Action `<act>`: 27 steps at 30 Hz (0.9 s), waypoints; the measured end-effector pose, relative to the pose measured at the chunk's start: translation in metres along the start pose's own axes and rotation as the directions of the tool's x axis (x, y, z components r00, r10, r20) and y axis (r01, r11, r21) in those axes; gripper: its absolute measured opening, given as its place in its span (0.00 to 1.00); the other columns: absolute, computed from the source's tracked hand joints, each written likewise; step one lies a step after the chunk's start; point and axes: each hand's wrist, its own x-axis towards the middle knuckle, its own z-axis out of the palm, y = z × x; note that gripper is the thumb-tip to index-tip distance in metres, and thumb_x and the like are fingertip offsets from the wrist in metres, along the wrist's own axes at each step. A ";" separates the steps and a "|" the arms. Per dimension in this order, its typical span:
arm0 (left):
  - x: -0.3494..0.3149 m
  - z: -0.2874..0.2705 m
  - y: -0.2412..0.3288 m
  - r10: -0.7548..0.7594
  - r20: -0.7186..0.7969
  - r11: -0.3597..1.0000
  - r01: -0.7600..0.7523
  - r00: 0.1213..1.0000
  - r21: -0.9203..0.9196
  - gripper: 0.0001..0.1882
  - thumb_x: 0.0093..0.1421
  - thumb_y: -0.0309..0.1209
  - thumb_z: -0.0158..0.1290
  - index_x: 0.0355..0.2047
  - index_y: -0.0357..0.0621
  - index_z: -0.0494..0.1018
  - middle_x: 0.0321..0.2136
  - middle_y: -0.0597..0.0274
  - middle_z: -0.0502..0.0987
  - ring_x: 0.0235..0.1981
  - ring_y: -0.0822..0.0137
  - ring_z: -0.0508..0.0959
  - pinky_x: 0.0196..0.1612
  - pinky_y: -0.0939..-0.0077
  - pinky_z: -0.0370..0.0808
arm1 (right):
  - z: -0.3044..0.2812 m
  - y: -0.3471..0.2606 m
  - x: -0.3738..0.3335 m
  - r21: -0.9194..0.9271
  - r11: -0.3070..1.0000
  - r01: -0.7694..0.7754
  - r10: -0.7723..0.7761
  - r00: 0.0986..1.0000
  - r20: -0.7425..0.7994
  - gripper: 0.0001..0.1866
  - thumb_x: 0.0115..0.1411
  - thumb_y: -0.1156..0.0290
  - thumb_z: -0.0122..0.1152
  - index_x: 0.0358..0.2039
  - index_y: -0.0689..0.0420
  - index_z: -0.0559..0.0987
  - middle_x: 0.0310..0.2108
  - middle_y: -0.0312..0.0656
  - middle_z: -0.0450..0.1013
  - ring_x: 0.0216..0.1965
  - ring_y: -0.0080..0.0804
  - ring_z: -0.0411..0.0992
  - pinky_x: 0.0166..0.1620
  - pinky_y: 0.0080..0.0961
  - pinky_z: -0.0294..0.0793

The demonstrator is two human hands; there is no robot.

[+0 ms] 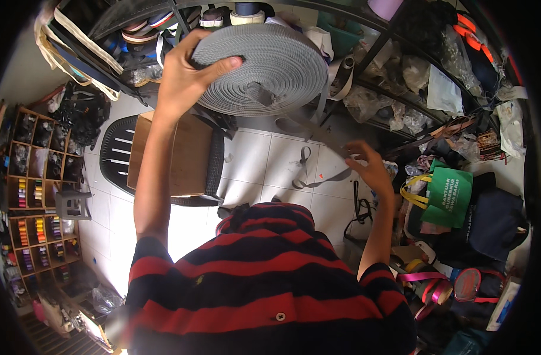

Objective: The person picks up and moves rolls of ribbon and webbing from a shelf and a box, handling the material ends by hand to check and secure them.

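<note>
A large flat roll of grey webbing strap (pixel 282 68) is held up in front of me, its coiled face turned toward me. My left hand (pixel 190 74) grips its left edge, with the thumb laid across the coils. From the roll a loose length of strap (pixel 318 133) runs down to the right. My right hand (pixel 368 165) pinches that length between thumb and fingers. Below it, the strap's free end (pixel 324 182) hangs in a loop above the tiled floor.
A black plastic chair (pixel 114 151) bears an open cardboard box (pixel 185 157). Dark metal shelves (pixel 371 65) with rolls and plastic bags stand ahead. At the left is a wooden rack (pixel 43 195) of thread spools. A green bag (pixel 448 195) and piled goods lie at the right.
</note>
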 end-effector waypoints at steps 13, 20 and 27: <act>0.002 0.017 0.041 0.123 -0.006 0.992 -0.123 0.992 0.006 0.22 0.46 0.32 0.68 0.39 0.34 0.74 0.31 0.59 0.79 0.34 0.72 0.77 0.39 0.78 0.74 | 0.054 -0.077 0.034 0.223 0.958 0.182 -0.017 0.811 -0.585 0.06 0.56 0.75 0.61 0.26 0.62 0.74 0.20 0.37 0.72 0.24 0.20 0.71 0.30 0.18 0.68; 0.002 0.023 0.049 0.096 -0.085 0.994 -0.091 0.992 0.064 0.21 0.47 0.31 0.67 0.38 0.32 0.74 0.30 0.57 0.79 0.32 0.71 0.78 0.39 0.78 0.74 | 0.129 -0.082 0.053 0.466 0.814 0.348 -0.166 0.907 -0.387 0.11 0.54 0.74 0.63 0.37 0.60 0.73 0.18 0.35 0.73 0.21 0.19 0.70 0.32 0.19 0.69; -0.013 0.012 0.016 -0.071 -0.060 0.985 0.080 0.996 0.151 0.22 0.48 0.33 0.67 0.38 0.31 0.73 0.30 0.55 0.79 0.31 0.71 0.78 0.37 0.77 0.75 | 0.085 -0.109 0.041 0.632 0.739 0.234 -0.448 0.871 0.202 0.24 0.57 0.76 0.58 0.56 0.54 0.70 0.17 0.33 0.71 0.19 0.16 0.67 0.27 0.20 0.67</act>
